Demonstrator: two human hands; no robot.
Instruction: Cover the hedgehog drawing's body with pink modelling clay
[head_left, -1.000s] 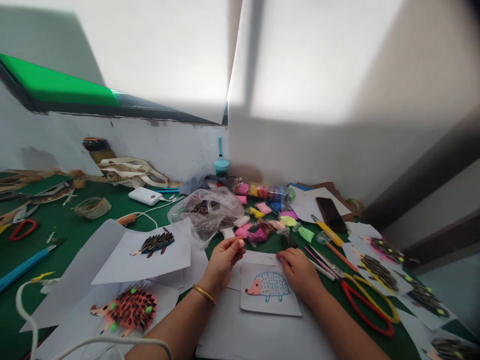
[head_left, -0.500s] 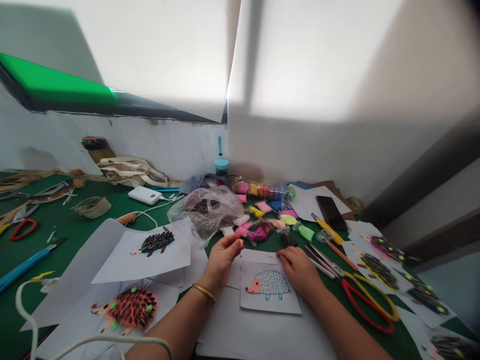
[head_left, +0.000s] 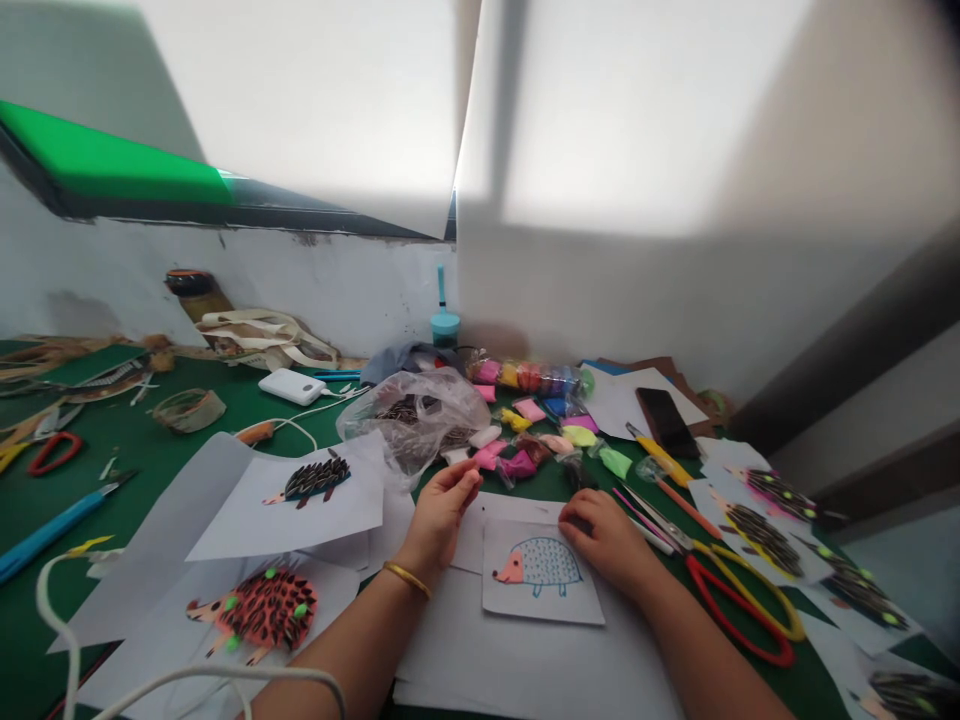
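Lying nearest to you on the green counter, big white paper is under the small card. The card lies flat between your hands, showing a blue hedgehog with a pink face. On the left is a red seed hedgehog. Your left hand is up by the card, finger and thumb tips pinched shut. I can't tell if a tiny bit is in that grip. Your right hand is by the card's top right corner, fingers softly bent; I can't tell if they grip anything. This looks like a small fingertip step, just beside the card. I think the next move calls for a light, steady pinch and a flat card. To the right are the scissors. Farther off are bright little packets, a clear bag of seeds and a black phone. A blue cup is by the wall.
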